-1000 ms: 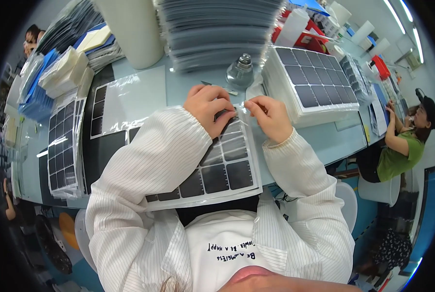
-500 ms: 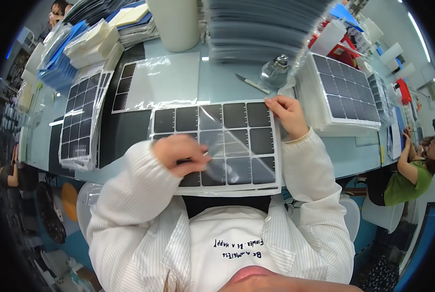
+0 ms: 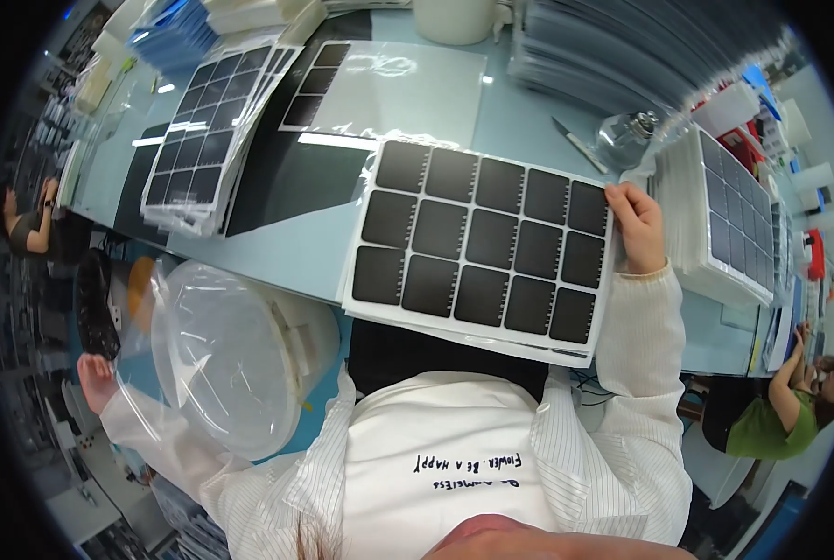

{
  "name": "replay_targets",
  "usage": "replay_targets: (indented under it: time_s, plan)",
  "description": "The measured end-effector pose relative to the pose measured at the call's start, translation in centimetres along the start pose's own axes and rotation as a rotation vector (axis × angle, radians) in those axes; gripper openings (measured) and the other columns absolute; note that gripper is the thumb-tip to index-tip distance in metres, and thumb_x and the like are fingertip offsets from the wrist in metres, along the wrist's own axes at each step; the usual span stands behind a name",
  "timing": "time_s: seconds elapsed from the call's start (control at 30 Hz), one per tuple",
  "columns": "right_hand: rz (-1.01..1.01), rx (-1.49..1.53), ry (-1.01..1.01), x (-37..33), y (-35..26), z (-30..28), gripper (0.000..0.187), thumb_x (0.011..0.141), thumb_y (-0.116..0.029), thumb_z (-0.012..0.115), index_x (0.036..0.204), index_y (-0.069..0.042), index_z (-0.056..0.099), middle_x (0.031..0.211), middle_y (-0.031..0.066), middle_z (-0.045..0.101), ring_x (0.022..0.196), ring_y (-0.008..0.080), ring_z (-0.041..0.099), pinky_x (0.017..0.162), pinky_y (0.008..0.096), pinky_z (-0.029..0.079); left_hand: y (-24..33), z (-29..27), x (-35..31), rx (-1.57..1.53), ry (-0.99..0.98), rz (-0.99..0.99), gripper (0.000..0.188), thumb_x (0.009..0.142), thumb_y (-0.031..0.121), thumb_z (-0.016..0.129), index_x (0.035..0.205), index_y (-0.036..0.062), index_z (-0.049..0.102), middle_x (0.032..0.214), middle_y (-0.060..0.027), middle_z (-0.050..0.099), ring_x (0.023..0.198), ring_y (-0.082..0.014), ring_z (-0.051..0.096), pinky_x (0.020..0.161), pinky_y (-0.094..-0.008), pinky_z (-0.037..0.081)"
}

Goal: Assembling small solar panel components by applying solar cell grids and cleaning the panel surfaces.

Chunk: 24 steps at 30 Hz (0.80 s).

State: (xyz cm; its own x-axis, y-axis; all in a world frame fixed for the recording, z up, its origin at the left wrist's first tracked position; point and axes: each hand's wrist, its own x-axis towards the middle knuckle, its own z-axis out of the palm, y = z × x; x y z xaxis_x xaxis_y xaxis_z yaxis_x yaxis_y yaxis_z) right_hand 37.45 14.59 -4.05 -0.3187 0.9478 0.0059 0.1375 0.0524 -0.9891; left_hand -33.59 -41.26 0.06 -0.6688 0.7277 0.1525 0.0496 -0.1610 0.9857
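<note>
A sheet of black square labels (image 3: 490, 240) with rounded corners lies on a thin stack of white-edged sheets at the near edge of the table. My right hand (image 3: 639, 229) pinches its right edge near the upper corner, thumb on top. Far out to the left and low, off the table, my left hand (image 3: 97, 381) is closed on a clear plastic film (image 3: 146, 401), which trails beside a large round white bin (image 3: 230, 364). Part of the film is hard to tell from the bin behind it. The label squares now show bare and matte.
Stacked label sheets (image 3: 207, 140) lie at the left, beside a sheet half covered by a pale backing (image 3: 407, 89). A craft knife (image 3: 580, 147) and a glass pump bottle (image 3: 627, 138) sit behind my right hand. A tall label stack (image 3: 715, 210) stands right. Co-workers sit at both sides.
My left hand has swung from over the label sheet to the far left, taking the clear film off it. My right hand still holds the sheet's edge. The view has turned left and downward.
</note>
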Motion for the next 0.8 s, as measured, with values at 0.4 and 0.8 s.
replay_targets:
  time_s: [0.4, 0.8]
  plan:
    - [-0.012, -0.045, 0.005, 0.0, -0.1, -0.5, 0.021, 0.088, -0.022, 0.058, 0.076, -0.005, 0.058, 0.063, -0.0100, 0.044, 0.057, -0.0001, 0.033, 0.050, 0.0172, 0.022, -7.8, 9.9, -1.9, 1.010, 0.466, -0.414, 0.041, 0.087, 0.042, 0.053, 0.100, 0.0059, 0.066, 0.096, -0.0052, 0.065, 0.095, -0.0150, 0.057, 0.076, -0.0267, 0.044]
    - [0.106, -0.327, -0.213, -5.3, -4.1, -1.2, 0.011, 0.085, -0.013, 0.058, 0.085, -0.002, 0.059, 0.066, -0.0052, 0.050, 0.055, 0.0023, 0.039, 0.049, 0.0179, 0.030, -1.8, 45.3, 6.2, 0.769, -0.506, 0.372, 0.004, 0.077, 0.000, 0.058, 0.075, -0.0015, 0.061, 0.075, -0.0076, 0.058, 0.058, -0.0119, 0.049, 0.051, -0.0223, 0.037]
